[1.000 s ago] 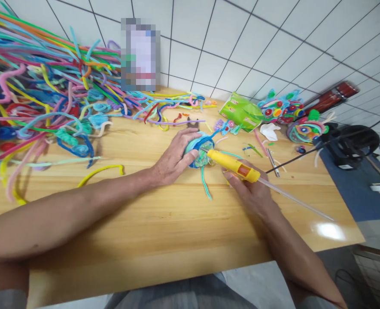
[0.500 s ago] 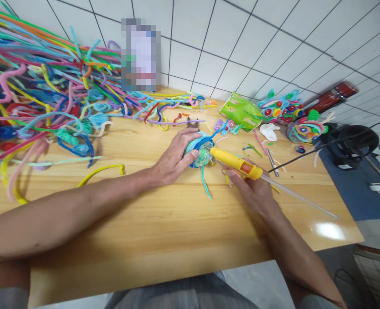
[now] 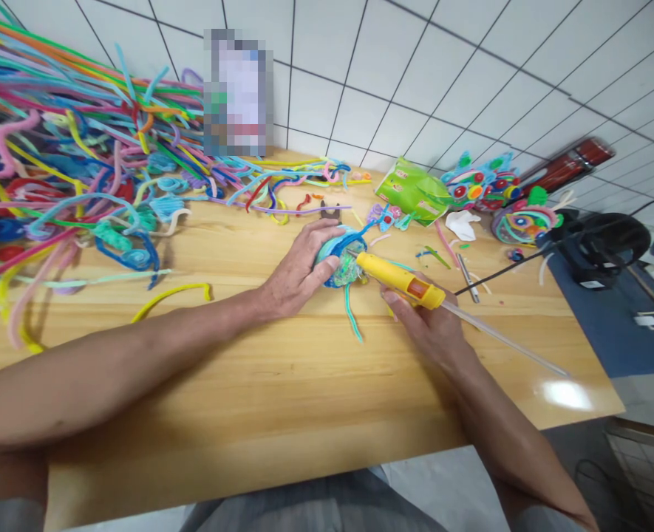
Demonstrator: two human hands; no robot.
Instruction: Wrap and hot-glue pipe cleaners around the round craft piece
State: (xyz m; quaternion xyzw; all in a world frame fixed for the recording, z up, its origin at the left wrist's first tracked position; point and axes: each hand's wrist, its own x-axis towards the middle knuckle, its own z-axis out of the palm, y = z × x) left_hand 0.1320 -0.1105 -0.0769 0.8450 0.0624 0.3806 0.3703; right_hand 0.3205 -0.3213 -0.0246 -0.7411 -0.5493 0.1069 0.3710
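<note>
Pipe-cleaner disc (image 3: 344, 260), a blue and teal coil with a glittery green middle, sits on the desk (image 3: 282, 384) just right of the frame's centre, and it has hardly moved over the last second. The left hand (image 3: 298, 273) stays clamped on it, fingers (image 3: 327, 230) curled over the upper edge and thumb pressed to the near side. A teal tail (image 3: 352, 319) hangs from the coil toward the lower edge of the frame.

The change is on the other side. The yellow glue gun (image 3: 398, 278) has drifted slightly up and to the left, so its nozzle now touches the disc's right edge rather than standing just off it. The right hand (image 3: 429, 329) has followed, its fingers (image 3: 401, 304) closed around the gun's grip. The clear glue stick (image 3: 504, 341) juts from the back toward the lower right. Whether glue is coming out is too small to tell.

A tangled heap of pipe cleaners (image 3: 72, 148) fills the upper left. One yellow pipe cleaner (image 3: 171, 295) lies alone below it. A green packet (image 3: 412, 191) and two finished coiled pieces (image 3: 479, 185) lie at the upper right, well apart from the hands.
</note>
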